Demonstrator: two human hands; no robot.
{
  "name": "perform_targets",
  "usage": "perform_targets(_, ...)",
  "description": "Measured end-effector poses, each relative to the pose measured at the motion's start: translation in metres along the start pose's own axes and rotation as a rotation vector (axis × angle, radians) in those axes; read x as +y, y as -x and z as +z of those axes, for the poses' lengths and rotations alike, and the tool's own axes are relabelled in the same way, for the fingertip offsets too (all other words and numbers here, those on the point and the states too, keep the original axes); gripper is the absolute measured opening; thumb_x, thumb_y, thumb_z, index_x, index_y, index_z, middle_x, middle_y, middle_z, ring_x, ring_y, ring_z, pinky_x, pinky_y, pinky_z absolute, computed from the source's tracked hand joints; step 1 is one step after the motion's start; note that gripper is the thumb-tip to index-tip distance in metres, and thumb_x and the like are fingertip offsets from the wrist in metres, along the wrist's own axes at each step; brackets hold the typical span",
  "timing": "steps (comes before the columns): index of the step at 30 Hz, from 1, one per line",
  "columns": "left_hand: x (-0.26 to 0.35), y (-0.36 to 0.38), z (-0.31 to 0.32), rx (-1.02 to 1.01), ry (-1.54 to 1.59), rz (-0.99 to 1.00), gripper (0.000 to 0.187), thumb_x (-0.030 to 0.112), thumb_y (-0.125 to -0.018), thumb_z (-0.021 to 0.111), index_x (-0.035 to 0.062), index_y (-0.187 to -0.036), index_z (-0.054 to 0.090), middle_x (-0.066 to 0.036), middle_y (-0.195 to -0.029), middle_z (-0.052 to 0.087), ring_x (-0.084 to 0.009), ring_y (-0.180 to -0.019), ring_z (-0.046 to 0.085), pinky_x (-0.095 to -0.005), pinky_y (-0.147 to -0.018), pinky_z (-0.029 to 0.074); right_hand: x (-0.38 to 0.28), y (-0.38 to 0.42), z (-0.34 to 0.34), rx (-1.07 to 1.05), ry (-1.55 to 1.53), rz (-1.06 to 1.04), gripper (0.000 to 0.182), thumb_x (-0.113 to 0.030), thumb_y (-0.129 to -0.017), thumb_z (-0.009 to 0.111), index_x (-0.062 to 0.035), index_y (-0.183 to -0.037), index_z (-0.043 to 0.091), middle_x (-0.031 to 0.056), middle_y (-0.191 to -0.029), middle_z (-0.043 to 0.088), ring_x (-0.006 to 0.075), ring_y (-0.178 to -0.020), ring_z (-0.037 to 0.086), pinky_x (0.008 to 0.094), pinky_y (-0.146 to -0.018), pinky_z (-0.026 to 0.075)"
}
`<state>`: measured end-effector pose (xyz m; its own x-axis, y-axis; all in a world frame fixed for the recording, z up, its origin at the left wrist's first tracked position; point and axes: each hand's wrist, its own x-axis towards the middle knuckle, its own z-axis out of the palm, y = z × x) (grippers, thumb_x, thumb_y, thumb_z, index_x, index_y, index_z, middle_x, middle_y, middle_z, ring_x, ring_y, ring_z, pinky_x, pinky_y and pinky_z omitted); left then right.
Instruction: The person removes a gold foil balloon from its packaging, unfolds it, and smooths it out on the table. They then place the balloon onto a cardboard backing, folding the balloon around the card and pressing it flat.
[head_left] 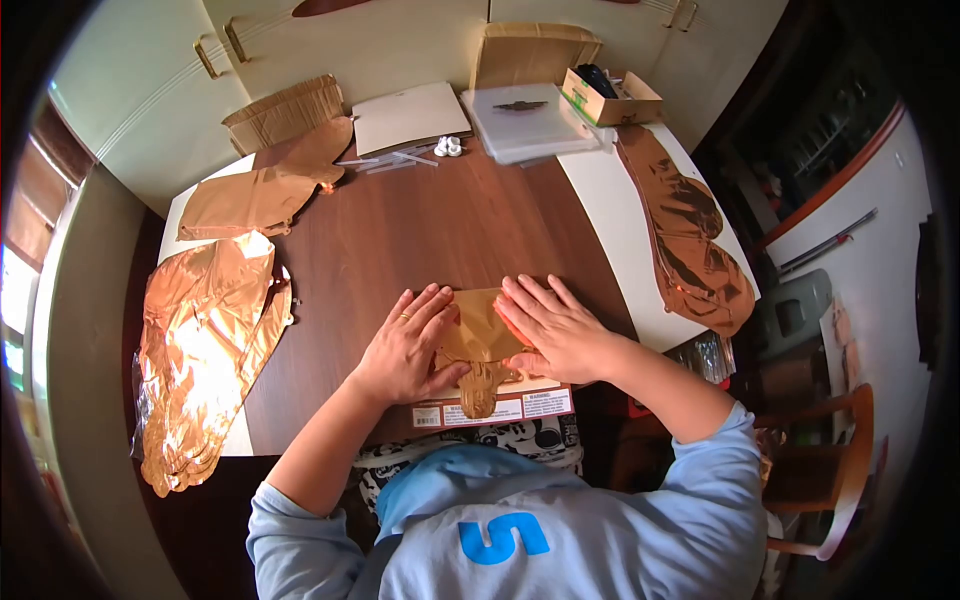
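Observation:
A flat, folded gold foil balloon [480,325] lies in front of me at the near table edge, its narrow end pointing toward my body. Beneath it is a printed card sheet [545,402] with warning labels along its near edge. My left hand [408,345] rests flat across the balloon's left side, fingers stretched out and thumb near the narrow end. On the opposite side, my right hand [560,335] lies with fingers extended over the card and the foil's edge. An orange patch shows by the right thumb; what it belongs to is partly hidden.
Shiny foil balloons [205,350] hang over the table's left edge, with another foil piece [240,200] behind. More foil [690,240] lies along the right. At the back are a white sheet [410,118], clear strips, a plastic case [530,130] and a small box [612,105].

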<state>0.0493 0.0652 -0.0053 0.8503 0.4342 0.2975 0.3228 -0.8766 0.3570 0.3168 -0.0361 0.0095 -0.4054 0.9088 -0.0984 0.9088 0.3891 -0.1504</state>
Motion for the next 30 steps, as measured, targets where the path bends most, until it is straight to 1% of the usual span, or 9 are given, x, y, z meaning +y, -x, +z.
perform_targets(6,0.003,0.006,-0.007,-0.019,-0.024,-0.019,0.077,0.05,-0.083,0.071,-0.0023,-0.135,0.052,-0.023,-0.145,0.049,-0.0393,-0.139,0.043,-0.056,-0.117,0.027,0.004,0.004,0.005,0.03,-0.016,-0.039,0.081,-0.06,-0.099,0.042,-0.0115,-0.159,0.017,0.0168,-0.165,0.013,0.0348,-0.153,0.011,0.0561,-0.122,0.005)
perform_targets(9,0.013,0.007,-0.022,-0.133,-0.121,-0.059,0.078,0.056,-0.087,0.065,-0.0018,-0.137,0.051,-0.023,-0.148,0.046,-0.0386,-0.141,0.04,-0.056,-0.118,0.024,0.006,0.005,0.005,0.026,-0.002,-0.054,0.081,-0.059,-0.098,0.044,-0.0142,-0.16,0.017,0.016,-0.165,0.013,0.036,-0.153,0.01,0.0575,-0.121,0.004)
perform_targets(13,0.026,-0.001,-0.013,-0.044,-0.135,0.031,0.081,0.063,-0.091,0.054,0.0008,-0.143,0.047,-0.022,-0.152,0.041,-0.0375,-0.144,0.035,-0.0541,-0.119,0.022,0.009,0.004,0.007,0.021,0.017,-0.081,0.079,-0.058,-0.098,0.047,-0.0143,-0.159,0.02,0.0147,-0.166,0.012,0.0371,-0.152,0.01,0.0574,-0.122,0.004)
perform_targets(14,0.022,0.003,-0.002,-0.068,-0.128,0.04,0.082,0.064,-0.092,0.052,0.0015,-0.145,0.046,-0.022,-0.153,0.04,-0.0373,-0.144,0.034,-0.0536,-0.119,0.022,0.01,0.005,0.006,0.065,-0.062,-0.09,0.079,-0.058,-0.096,0.049,-0.0129,-0.157,0.027,0.0149,-0.164,0.017,0.0375,-0.152,0.012,0.0575,-0.122,0.005)
perform_targets(18,0.028,0.014,0.002,-0.111,-0.119,0.023,0.084,0.065,-0.093,0.049,0.0032,-0.148,0.042,-0.021,-0.155,0.038,-0.0376,-0.146,0.032,-0.0526,-0.12,0.02,-0.015,0.026,-0.023,0.042,0.091,-0.003,0.085,-0.062,-0.091,0.054,-0.0062,-0.152,0.036,0.019,-0.159,0.03,0.0385,-0.15,0.018,0.057,-0.122,0.006)
perform_targets(21,0.041,0.024,0.006,-0.11,-0.082,-0.022,0.084,0.065,-0.093,0.049,0.0029,-0.148,0.042,-0.021,-0.155,0.037,-0.0378,-0.147,0.029,-0.0522,-0.12,0.019,-0.063,0.054,-0.033,0.118,-0.036,-0.106,0.088,-0.057,-0.084,0.065,-0.0034,-0.149,0.039,0.0238,-0.155,0.033,0.0412,-0.147,0.025,0.0618,-0.119,0.013)
perform_targets(23,0.053,0.03,0.005,-0.127,-0.061,-0.01,0.084,0.065,-0.093,0.049,0.0027,-0.148,0.043,-0.021,-0.155,0.037,-0.0378,-0.147,0.028,-0.0522,-0.12,0.019,-0.096,0.064,-0.019,0.093,0.122,-0.062,0.075,-0.044,-0.088,0.063,-0.0048,-0.148,0.042,0.0251,-0.152,0.038,0.0421,-0.143,0.032,0.0642,-0.117,0.018)
perform_targets(25,0.06,0.035,0.007,-0.118,-0.016,-0.023,0.082,0.065,-0.093,0.051,0.003,-0.147,0.044,-0.021,-0.155,0.037,-0.038,-0.147,0.029,-0.0525,-0.12,0.019,-0.108,0.07,0.036,0.307,0.187,0.022,0.056,-0.021,-0.094,0.05,-0.0051,-0.147,0.043,0.0253,-0.148,0.043,0.0423,-0.135,0.044,0.0608,-0.115,0.028)
perform_targets(30,0.065,0.045,0.004,-0.106,0.041,-0.017,0.076,0.059,-0.095,0.051,0.0028,-0.146,0.046,-0.024,-0.154,0.037,-0.0389,-0.146,0.03,-0.0525,-0.119,0.019,-0.117,0.079,0.05,0.43,0.16,0.024,0.048,-0.018,-0.092,0.055,-0.0032,-0.138,0.054,0.025,-0.142,0.049,0.041,-0.131,0.049,0.0542,-0.109,0.041)
